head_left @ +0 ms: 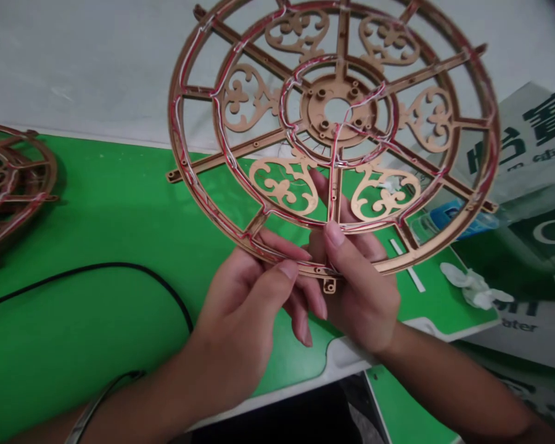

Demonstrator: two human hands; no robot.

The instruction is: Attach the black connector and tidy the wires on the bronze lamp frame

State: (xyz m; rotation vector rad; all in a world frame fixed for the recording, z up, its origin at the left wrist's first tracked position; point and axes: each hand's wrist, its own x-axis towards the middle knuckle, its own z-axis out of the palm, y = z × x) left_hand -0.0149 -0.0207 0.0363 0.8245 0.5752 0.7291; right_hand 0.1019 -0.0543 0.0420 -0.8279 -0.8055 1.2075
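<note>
A round gold-brown openwork frame [342,49] is tilted up in front of me, with spokes, rings and scroll ornaments. Red and white wires [335,145] run along its rings and down the lower spoke from the hub. My left hand [252,302] grips the outer rim at the bottom, thumb in front and fingers partly behind. Just to the right, my right hand [363,283] pinches the lower spoke, its thumb pressed on the wires near the middle ring. Some of its fingers show behind the frame through the gaps.
More such wired frames [13,179] lie at the left on the green table [106,234]. A black cable [134,266] curves across it. A crumpled white tissue [474,287], a white strip [407,265] and a plastic bottle [457,219] lie at the right, beside printed boxes [536,135].
</note>
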